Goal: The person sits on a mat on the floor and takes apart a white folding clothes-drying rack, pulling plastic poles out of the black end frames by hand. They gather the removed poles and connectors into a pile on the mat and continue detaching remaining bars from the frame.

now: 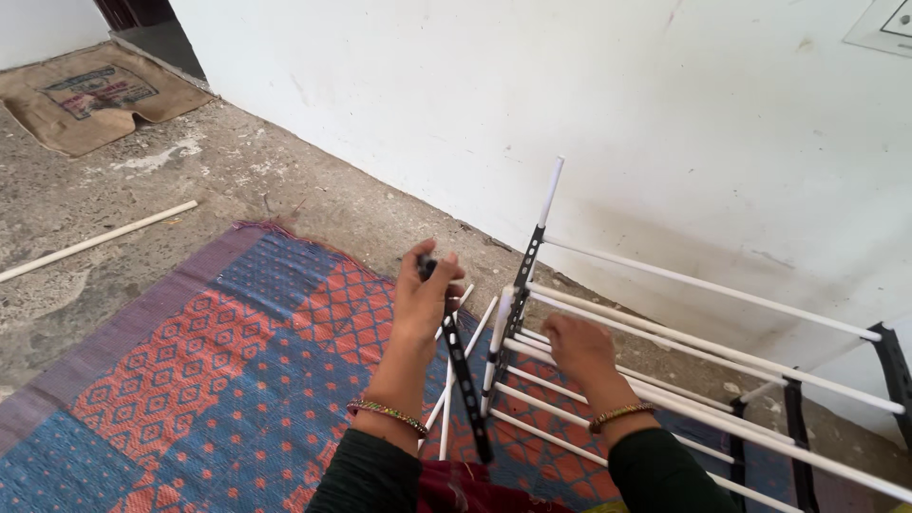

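We are holding a black perforated side bar (463, 375) upright in our left hand (423, 299), fingers closed around its top end, the strip running down past the wrist over the patterned mat (228, 370). It looks light, stiff and thin, best gripped near an end. Our right hand (579, 347) is resting on the white rods (665, 332) of the half-built rack (722, 380) just beside it, fingers curled on a rod.

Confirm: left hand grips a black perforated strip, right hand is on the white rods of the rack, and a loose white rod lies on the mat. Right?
Not quite. The head view shows the loose white rod on the bare concrete floor, not the mat. The rest holds: left hand grips the black perforated strip, right hand on the rack's white rods.
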